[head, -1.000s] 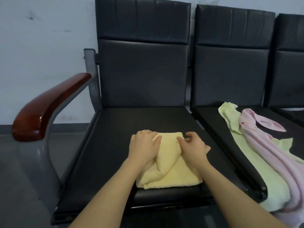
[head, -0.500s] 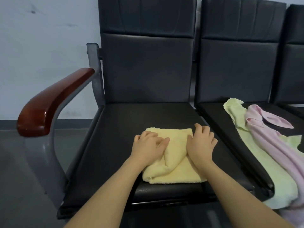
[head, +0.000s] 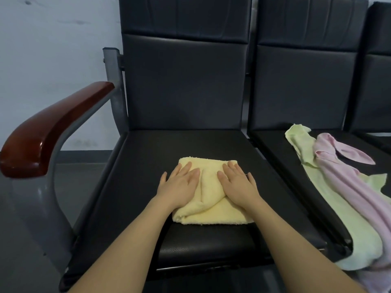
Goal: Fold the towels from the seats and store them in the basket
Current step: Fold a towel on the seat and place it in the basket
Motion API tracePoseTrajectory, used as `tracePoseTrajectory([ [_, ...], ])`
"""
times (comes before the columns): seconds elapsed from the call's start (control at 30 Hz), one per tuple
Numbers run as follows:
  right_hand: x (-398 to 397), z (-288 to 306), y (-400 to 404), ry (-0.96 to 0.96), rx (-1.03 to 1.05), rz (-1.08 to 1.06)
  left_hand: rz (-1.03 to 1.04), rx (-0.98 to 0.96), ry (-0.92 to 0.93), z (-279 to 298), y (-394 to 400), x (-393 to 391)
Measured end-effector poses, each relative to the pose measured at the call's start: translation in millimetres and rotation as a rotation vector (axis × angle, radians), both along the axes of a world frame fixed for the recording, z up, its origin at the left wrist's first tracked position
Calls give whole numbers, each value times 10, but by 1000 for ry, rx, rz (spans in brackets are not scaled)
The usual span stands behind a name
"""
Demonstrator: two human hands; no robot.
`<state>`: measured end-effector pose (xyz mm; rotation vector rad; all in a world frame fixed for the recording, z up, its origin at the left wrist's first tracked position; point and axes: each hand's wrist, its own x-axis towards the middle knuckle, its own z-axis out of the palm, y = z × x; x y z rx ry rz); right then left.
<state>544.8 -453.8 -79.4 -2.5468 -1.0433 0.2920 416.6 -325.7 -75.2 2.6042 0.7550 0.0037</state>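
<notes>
A folded yellow towel (head: 211,199) lies on the front part of the left black seat (head: 148,161). My left hand (head: 182,185) presses flat on its left side with straight fingers. On the towel's right side my right hand (head: 237,182) lies flat in the same way. A raised crease runs between the two hands. A pale green towel (head: 338,208) and a pink towel (head: 359,182) lie unfolded across the neighbouring seat, hanging over its front edge. No basket is in view.
A red-brown wooden armrest (head: 53,127) on a grey metal frame stands at the left of the seat. Dark seat backs (head: 186,81) rise behind. A third seat (head: 378,81) shows at the far right, grey floor at the lower left.
Both hands went from curled fingers gripping the yellow towel's fold to lying flat and spread on it. The fold has been pressed down. The view shifted slightly.
</notes>
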Motion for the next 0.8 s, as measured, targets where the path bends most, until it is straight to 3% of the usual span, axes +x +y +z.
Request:
tracePoseTrajectory([
  [0.2,-59,89,162,-163,144,93,8,18,-61,73,87,-45],
  [0.37,-150,131,124,109,345,198,-70,99,-46,147,8,-225],
  [0.6,-286,166,138,80,343,237,-189,232,54,106,-120,-446],
  [0.8,-271,250,-109,84,497,168,-273,305,-46,128,-235,-539],
])
